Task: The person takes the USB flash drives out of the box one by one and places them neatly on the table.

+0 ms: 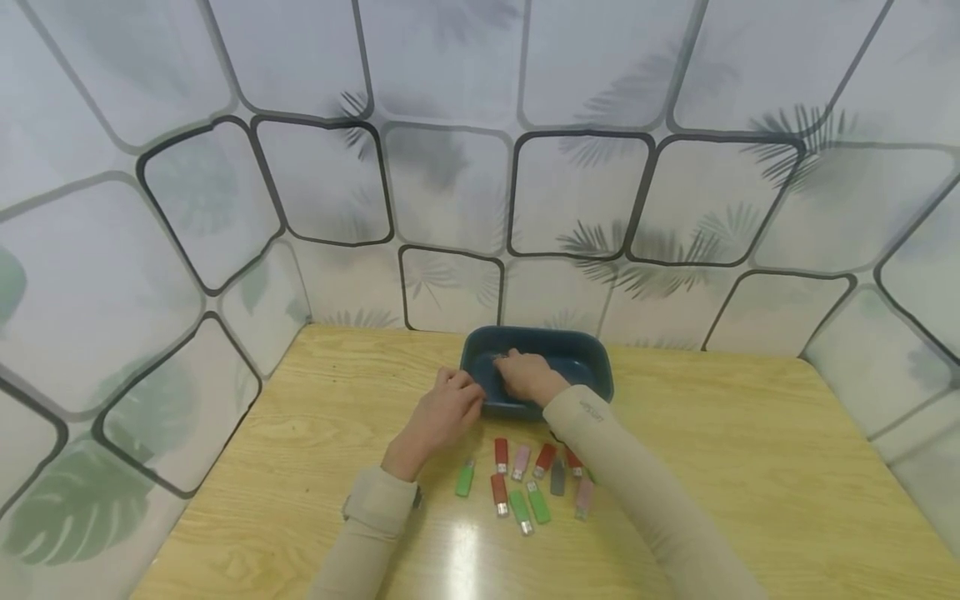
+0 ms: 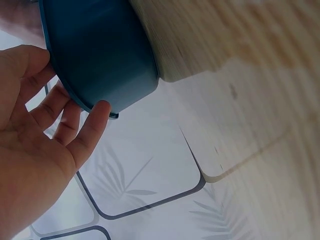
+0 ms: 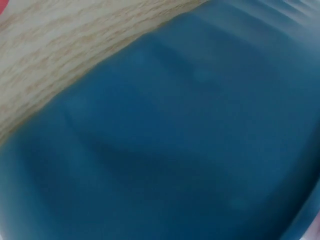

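Note:
A dark blue plastic basin (image 1: 592, 392) stands on the table near the wall. My left hand (image 1: 447, 410) is at its left end; in the left wrist view the fingers (image 2: 87, 131) hold the rim of the basin (image 2: 105, 55), some behind it and the little finger outside. My right hand (image 1: 527, 375) reaches down inside the basin, fingertips toward its left end. I cannot tell what the right fingers hold. The right wrist view is filled by the blurred blue basin wall (image 3: 165, 125).
In front of the basin lie several USB sticks, among them a green one (image 1: 465, 478), a red one (image 1: 501, 455), a pink one (image 1: 521, 462) and a grey one (image 1: 557, 477). The right sleeve (image 1: 637, 483) overlaps some. A patterned wall (image 1: 450, 183) encloses the wooden table (image 1: 750, 467).

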`<act>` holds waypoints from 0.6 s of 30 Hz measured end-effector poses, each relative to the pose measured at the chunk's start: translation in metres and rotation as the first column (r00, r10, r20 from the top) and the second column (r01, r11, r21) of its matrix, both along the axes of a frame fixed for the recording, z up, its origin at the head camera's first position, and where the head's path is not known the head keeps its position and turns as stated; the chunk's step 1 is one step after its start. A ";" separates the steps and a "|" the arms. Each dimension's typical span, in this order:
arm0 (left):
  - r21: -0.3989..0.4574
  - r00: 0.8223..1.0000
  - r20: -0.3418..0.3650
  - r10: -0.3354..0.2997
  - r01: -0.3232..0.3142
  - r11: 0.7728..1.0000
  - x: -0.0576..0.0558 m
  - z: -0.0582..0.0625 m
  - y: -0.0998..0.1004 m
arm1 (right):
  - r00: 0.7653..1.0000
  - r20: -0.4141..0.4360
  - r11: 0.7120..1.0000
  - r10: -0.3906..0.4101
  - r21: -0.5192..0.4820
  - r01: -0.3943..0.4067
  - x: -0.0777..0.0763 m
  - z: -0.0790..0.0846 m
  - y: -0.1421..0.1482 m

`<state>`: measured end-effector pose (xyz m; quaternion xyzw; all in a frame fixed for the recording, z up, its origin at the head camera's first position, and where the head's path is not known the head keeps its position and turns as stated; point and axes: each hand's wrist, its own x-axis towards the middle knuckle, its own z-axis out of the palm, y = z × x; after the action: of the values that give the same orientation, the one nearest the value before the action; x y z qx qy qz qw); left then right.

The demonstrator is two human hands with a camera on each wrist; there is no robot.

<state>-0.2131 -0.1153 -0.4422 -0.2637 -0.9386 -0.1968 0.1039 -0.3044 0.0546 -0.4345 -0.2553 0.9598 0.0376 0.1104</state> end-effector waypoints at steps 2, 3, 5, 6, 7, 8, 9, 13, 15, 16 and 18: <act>-0.003 1.000 -0.001 0.000 0.000 1.000 0.000 0.000 0.000 | 1.000 -0.006 1.000 0.004 -0.007 -0.004 0.000 0.000 0.000; -0.004 1.000 -0.003 0.000 0.000 1.000 0.000 0.000 0.000 | 1.000 -0.007 1.000 0.006 -0.009 -0.006 0.000 0.001 0.000; -0.009 1.000 -0.006 0.000 0.000 1.000 0.000 0.000 0.000 | 1.000 -0.013 1.000 0.007 -0.016 -0.007 0.001 0.001 0.001; -0.007 1.000 -0.008 0.000 0.000 1.000 0.000 0.000 0.000 | 1.000 -0.016 1.000 0.006 -0.018 -0.007 0.001 0.002 0.001; -0.006 1.000 -0.009 0.001 -0.001 1.000 0.000 0.000 0.000 | 1.000 -0.014 1.000 0.002 -0.020 -0.002 0.001 0.002 0.001; -0.003 1.000 -0.009 0.002 -0.002 1.000 0.000 0.000 0.000 | 1.000 -0.012 1.000 -0.003 -0.024 0.003 0.001 0.003 0.001; 0.000 1.000 -0.010 0.003 -0.003 1.000 0.000 0.000 0.000 | 1.000 -0.011 1.000 -0.010 -0.029 0.009 0.001 0.003 0.001; -0.005 1.000 -0.014 0.009 -0.009 1.000 -0.001 0.001 0.000 | 1.000 -0.005 0.999 -0.024 -0.043 0.024 0.000 0.003 0.001; -0.014 1.000 -0.015 0.010 -0.010 1.000 -0.001 0.000 0.000 | 1.000 -0.002 0.999 -0.021 -0.049 0.021 0.000 0.002 0.002; -0.016 1.000 -0.014 0.009 -0.009 1.000 -0.001 0.000 0.000 | 1.000 0.000 0.998 -0.020 -0.051 0.020 0.000 0.001 0.002; -0.015 1.000 -0.013 0.008 -0.008 1.000 -0.001 -0.001 0.000 | 1.000 0.003 0.998 -0.017 -0.052 0.017 0.000 0.000 0.003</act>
<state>-0.2141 -0.1156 -0.4429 -0.2621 -0.9404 -0.1874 0.1089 -0.3041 0.0574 -0.4346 -0.2499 0.9625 0.0112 0.1052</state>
